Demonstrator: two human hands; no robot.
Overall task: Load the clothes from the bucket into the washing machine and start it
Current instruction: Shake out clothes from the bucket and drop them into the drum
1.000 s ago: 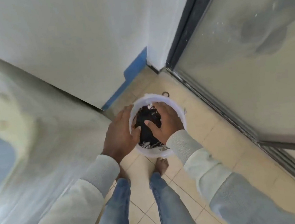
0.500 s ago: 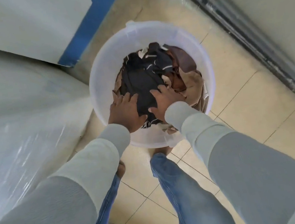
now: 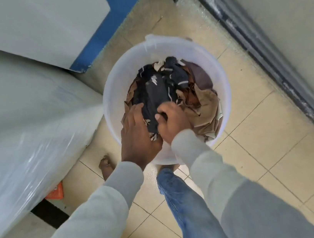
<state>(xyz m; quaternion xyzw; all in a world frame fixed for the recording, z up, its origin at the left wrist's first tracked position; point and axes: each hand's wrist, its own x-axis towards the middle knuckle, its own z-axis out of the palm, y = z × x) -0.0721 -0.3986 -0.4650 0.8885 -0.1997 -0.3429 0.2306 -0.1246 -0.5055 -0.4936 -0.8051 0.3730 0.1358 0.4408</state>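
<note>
The clothes (image 3: pixel 204 102), a tangle of dark, tan and brown pieces, lie in the white bucket (image 3: pixel 224 81), which stands on the tiled floor (image 3: pixel 268 153) at the centre of the frame. The right hand (image 3: pixel 172 122) curls its fingers into the dark garment (image 3: pixel 154 93) on top. The left hand (image 3: pixel 135 132) presses the pile's left edge with nearly straight fingers and grips nothing visible. To lift well, the left fingers should scoop under the bundle, gather the loose ends, and rise straight up so the bucket does not tip. The plastic-wrapped white appliance (image 3: pixel 22 127) at left, probably the washing machine, stands near the bucket; its opening is out of view.
</note>
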